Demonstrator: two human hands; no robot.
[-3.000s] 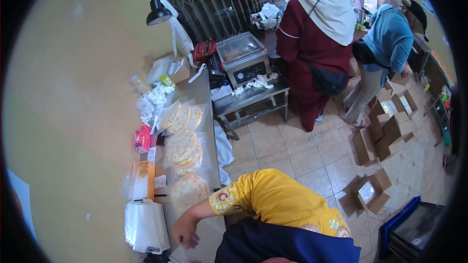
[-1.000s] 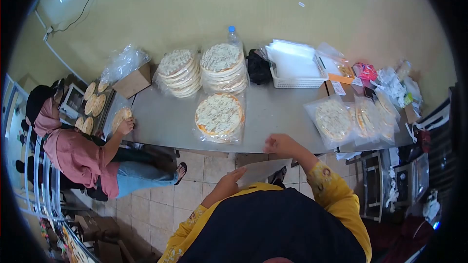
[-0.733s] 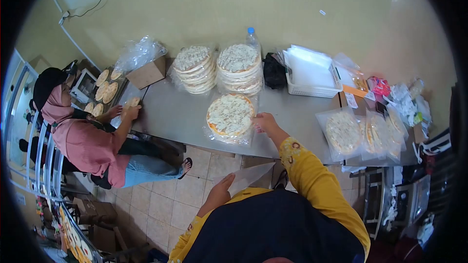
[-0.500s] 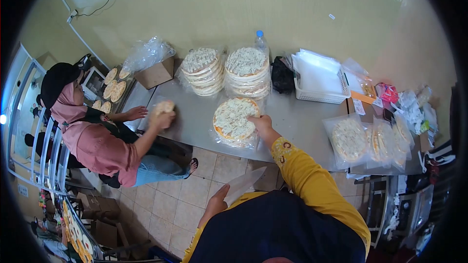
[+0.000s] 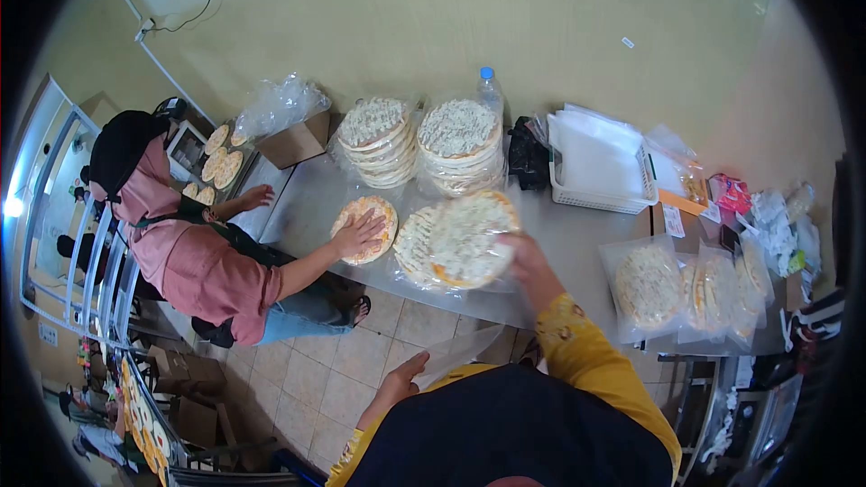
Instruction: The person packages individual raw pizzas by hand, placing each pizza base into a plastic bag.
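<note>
My right hand [image 5: 526, 266] grips the right edge of a cheese-topped pizza [image 5: 472, 236], lifted and tilted, slightly blurred. Beneath and to its left, another pizza [image 5: 412, 248] lies on clear plastic near the table's front edge. Close to my body, my left hand [image 5: 399, 386] is closed on a clear plastic bag [image 5: 462, 350], which sticks out to the right. On the left, a co-worker's hand [image 5: 359, 234] lies flat on a separate pizza [image 5: 379, 212] on the table.
Two tall pizza stacks [image 5: 374, 149] stand at the back of the steel table [image 5: 568, 248]. Beside them are a bottle [image 5: 489, 90], a black bag [image 5: 528, 153] and a white basket [image 5: 604, 201]. Bagged pizzas [image 5: 648, 284] lie at right. A co-worker [image 5: 194, 257] stands left, near a cardboard box [image 5: 298, 140].
My right hand has lifted the top pizza off the one below and moved it right. The co-worker has set the carried pizza on the table. My left hand still holds the bag.
</note>
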